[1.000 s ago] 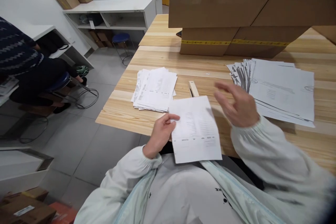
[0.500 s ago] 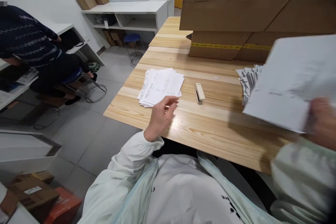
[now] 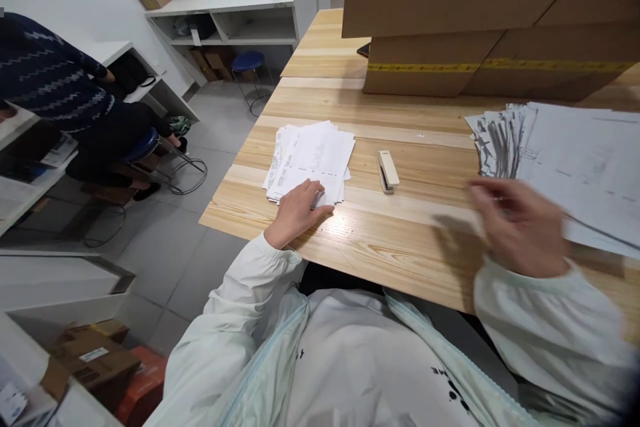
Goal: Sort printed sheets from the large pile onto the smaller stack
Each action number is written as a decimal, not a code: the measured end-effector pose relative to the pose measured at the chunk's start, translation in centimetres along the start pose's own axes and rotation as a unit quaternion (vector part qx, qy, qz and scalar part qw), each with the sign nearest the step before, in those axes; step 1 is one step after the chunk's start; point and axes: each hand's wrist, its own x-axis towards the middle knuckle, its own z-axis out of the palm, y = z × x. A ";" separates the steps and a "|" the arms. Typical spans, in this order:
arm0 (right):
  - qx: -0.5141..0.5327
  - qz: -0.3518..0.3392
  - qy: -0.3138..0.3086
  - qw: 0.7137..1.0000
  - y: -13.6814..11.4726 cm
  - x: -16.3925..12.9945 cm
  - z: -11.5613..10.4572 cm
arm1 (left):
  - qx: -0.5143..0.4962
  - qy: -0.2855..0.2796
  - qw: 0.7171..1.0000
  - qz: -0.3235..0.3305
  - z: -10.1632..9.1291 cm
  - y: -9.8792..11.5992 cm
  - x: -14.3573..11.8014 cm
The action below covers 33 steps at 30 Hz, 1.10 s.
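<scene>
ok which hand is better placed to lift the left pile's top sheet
Probably the left hand: it is over the edge of the left pile, while the right hand is near the right pile.

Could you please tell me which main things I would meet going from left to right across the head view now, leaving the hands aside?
Seated person → far blue stool → left paper stack → cream stapler → right paper stack.

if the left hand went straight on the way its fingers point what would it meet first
The left hand would likely meet the left stack of printed papers first; in view it overlaps that stack's near edge, though contact is unclear.
</scene>
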 end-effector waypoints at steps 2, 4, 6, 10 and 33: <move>0.012 -0.050 -0.090 0.995 -1.7 0.7 4.7 | 0.010 0.000 1.000 -0.008 -0.1 -0.1 0.2; 0.027 -0.098 -0.158 0.982 -3.0 1.6 8.8 | 0.023 0.000 1.000 -0.019 0.0 -0.2 0.3; 0.033 -0.106 -0.200 0.974 -3.5 2.4 11.9 | 0.030 -0.003 0.999 -0.027 0.1 -0.1 0.3; 0.036 -0.077 -0.224 0.971 -3.1 2.8 14.9 | 0.049 -0.002 0.998 -0.025 0.2 0.1 0.5; 0.086 -0.137 -0.150 0.975 -3.2 1.7 15.5 | -0.050 0.161 0.984 -0.062 2.1 -3.0 2.0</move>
